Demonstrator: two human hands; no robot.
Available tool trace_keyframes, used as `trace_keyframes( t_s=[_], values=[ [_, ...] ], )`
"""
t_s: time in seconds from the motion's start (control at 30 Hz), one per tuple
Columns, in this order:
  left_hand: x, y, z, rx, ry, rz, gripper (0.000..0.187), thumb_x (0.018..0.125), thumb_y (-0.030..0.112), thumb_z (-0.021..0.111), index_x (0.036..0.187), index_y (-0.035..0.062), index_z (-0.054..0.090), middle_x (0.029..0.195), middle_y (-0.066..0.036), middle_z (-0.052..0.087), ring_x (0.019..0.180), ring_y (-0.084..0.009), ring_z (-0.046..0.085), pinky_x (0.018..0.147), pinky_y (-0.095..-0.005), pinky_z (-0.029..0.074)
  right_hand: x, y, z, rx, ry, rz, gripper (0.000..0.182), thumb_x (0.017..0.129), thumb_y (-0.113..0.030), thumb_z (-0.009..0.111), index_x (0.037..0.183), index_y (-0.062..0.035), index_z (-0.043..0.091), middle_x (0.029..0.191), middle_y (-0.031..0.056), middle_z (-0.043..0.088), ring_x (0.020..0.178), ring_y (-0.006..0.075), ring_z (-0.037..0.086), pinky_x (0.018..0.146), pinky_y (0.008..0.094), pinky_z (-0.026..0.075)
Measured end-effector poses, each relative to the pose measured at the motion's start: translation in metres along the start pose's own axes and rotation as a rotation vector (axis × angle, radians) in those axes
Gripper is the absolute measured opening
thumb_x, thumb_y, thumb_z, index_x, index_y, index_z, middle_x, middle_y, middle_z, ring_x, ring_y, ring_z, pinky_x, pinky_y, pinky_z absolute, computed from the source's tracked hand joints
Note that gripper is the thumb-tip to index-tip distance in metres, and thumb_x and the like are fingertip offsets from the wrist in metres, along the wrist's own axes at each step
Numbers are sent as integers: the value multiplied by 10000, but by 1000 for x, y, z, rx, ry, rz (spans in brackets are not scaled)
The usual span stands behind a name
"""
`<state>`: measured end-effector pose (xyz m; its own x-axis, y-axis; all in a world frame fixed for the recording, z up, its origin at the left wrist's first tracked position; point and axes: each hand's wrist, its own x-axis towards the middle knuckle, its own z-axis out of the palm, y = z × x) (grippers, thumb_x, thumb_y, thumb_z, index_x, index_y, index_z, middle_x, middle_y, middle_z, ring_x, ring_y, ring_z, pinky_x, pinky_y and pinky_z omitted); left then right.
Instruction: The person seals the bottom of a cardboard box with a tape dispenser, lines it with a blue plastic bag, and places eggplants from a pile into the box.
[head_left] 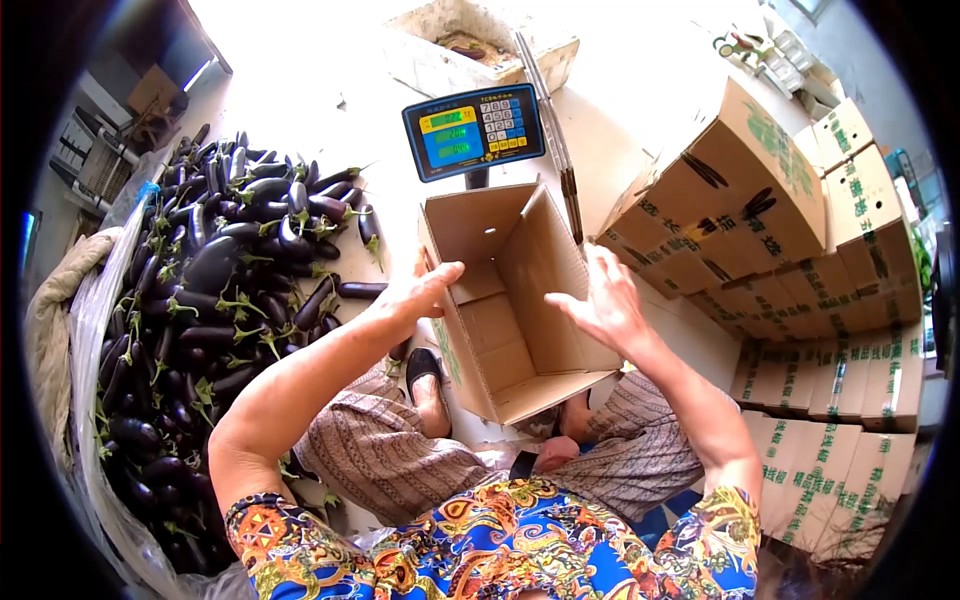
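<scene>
1. I have the open carton [480,345] between my hands, its mouth facing up, with the scale display [472,133] just beyond its far side.
2. My left hand [425,290] is at the carton's left wall, thumb over the rim; from this overhead angle I cannot tell whether its fingers grasp the cardboard or only rest there.
3. My right hand [612,305] is at the right rim, fingers spread and released, thumb reaching over the opening.
4. I'd keep both palms level and press the walls evenly, since thin cardboard would probably bow under one-sided force.
5. I'd square the carton by small nudges, keeping its far edge off the display and the upright panels [555,135] at far right.
6. I'd steer my left elbow wide of the eggplants [215,265] heaped on the left.
</scene>
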<state>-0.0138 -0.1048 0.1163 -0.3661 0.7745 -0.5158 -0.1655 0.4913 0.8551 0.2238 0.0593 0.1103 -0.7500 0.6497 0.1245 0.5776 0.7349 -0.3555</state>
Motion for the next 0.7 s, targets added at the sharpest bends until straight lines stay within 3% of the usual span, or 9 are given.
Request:
trace_keyframes(
  t_s=[0.1, 0.2, 0.3, 0.33, 0.43, 0.47, 0.57, 0.6, 0.7],
  values=[
    [-2, -2, -14, -40, -28, 62, 509, 958, 240, 556, 1419, 104, 388, 1234, -93, 567, 1084, -208, 577, 851, -409, 511, 21, 11, 19, 502, -317, 375, 651, 839, -501, 682, 1045, 111, 603, 998, 280, 660, 946, 375, 642, 848, 456, 498],
    [-7, -13, -35, -152, -60, 105, 364, 972, 145, 496, 1332, 89, 489, 1037, -29, 631, 858, -120, 614, 736, -284, 516, -7, -5, 4, 523, -265, 472, 548, 863, -472, 680, 861, 74, 625, 860, 211, 683, 809, 284, 641, 754, 426, 503],
    [3, -42, -44, -185, -128, 110, 362, 972, 144, 484, 1330, 87, 497, 1044, -27, 627, 868, -104, 605, 727, -271, 510, -36, 25, 28, 883, -245, 672, 479, 893, -416, 679, 928, 59, 633, 909, 149, 688, 758, 205, 605, 700, 374, 503],
    [8, -51, -47, -262, -140, 164, 284, 960, 173, 523, 1222, 65, 543, 981, -42, 614, 839, -112, 591, 655, -292, 480, -43, 41, 42, 955, -193, 769, 427, 912, -361, 679, 1004, 52, 631, 976, 109, 692, 774, 169, 636, 673, 333, 509],
    [10, -61, -63, -363, -205, 226, 399, 981, 142, 476, 1357, 10, 465, 1187, -95, 623, 1018, -165, 624, 870, -318, 526, -55, 63, 66, 1670, -287, 769, 481, 886, -383, 711, 1033, 65, 614, 1022, 131, 689, 872, 183, 663, 713, 320, 515],
    [12, -67, -61, -375, -128, 192, 370, 988, 149, 485, 1334, 18, 483, 1189, -102, 618, 1020, -164, 615, 888, -324, 524, -55, 78, 86, 1603, -244, 761, 525, 923, -449, 636, 1098, 45, 606, 1025, 159, 692, 967, 270, 668, 821, 366, 526],
    [50, -129, -47, -213, 215, 119, 395, 987, 307, 559, 1278, 45, 509, 1211, -95, 591, 1140, -198, 541, 991, -350, 456, -55, 82, 88, 503, -28, 683, 526, 980, -475, 514, 1175, 8, 587, 1019, 182, 689, 976, 337, 655, 883, 416, 510],
    [48, -121, -39, -139, 227, 152, 554, 989, 432, 520, 1373, 38, 451, 1311, -110, 554, 1228, -221, 486, 1072, -352, 373, -52, 66, 88, 433, 42, 737, 510, 1019, -475, 409, 1182, -20, 573, 1076, 206, 667, 1032, 357, 628, 920, 431, 479],
    [107, -197, -26, 163, 354, 167, 697, 1011, 459, 450, 1475, -35, 285, 1484, -190, 384, 1364, -298, 364, 1145, -351, 264, -53, 95, 179, 196, 369, 390, 580, 1016, -513, 391, 1247, -3, 542, 1221, 225, 604, 1174, 305, 559, 993, 367, 418]
  ],
)
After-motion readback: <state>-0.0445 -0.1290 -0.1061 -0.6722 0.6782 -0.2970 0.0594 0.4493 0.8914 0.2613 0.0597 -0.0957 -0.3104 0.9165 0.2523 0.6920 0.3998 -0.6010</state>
